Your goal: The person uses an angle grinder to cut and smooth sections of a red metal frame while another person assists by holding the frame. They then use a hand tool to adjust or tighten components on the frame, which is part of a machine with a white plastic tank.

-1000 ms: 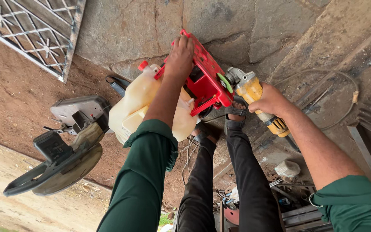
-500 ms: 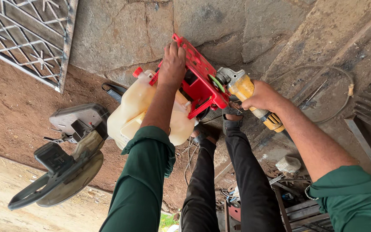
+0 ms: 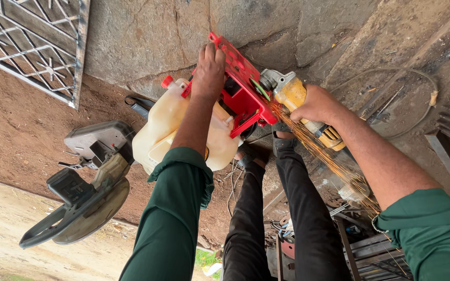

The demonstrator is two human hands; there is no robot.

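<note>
left hand (image 3: 209, 65): gripping the red frame (image 3: 240, 91), which sits on the cream tank (image 3: 170, 122)
right hand (image 3: 316, 104): wrapped round the yellow grinder (image 3: 300, 101); disc at frame edge; sparks (image 3: 329, 161) fly
chop saw (image 3: 84, 187): on the ground, well apart

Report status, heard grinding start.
Left hand grips red frame. Right hand holds yellow grinder at frame edge, sparks flying. Nothing blocking.

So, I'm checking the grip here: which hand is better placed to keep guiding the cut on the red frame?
The right hand: it already grips the yellow grinder, whose disc throws sparks at the red frame. The left hand is busy pressing on the frame.
</note>
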